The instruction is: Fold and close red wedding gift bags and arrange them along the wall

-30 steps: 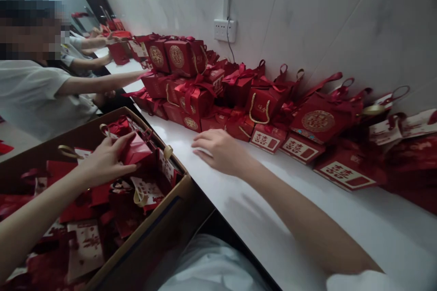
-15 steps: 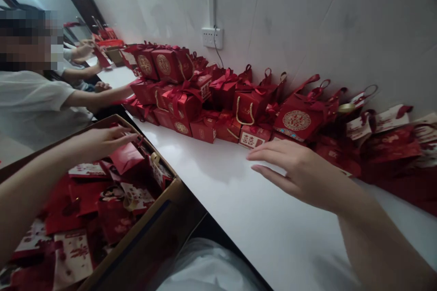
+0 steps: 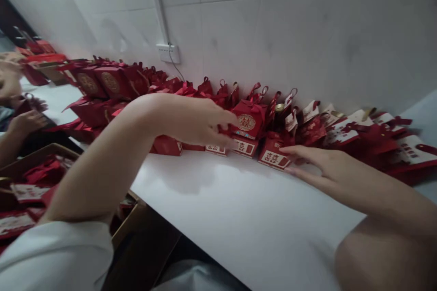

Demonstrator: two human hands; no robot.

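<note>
In the head view, my right hand has its fingertips on the right side of a small red gift box with a pale double-happiness label. This box stands on the white table at the front of the row. My left hand, slightly blurred, reaches across in front of the boxes. Its fingers are apart and nothing shows in them. Nearest to its fingertips are a red box with a round gold emblem and a labelled box under it. My left forearm hides part of the stack.
A cardboard carton holding red and cream gift bags stands at lower left. More ribboned bags line the wall to the right. A socket with a cable is on the wall. Another person's hand is at far left.
My left hand has left the carton and crossed rightward to the boxes. My right hand, earlier over the table, is now at the small labelled box. The view has turned right.
</note>
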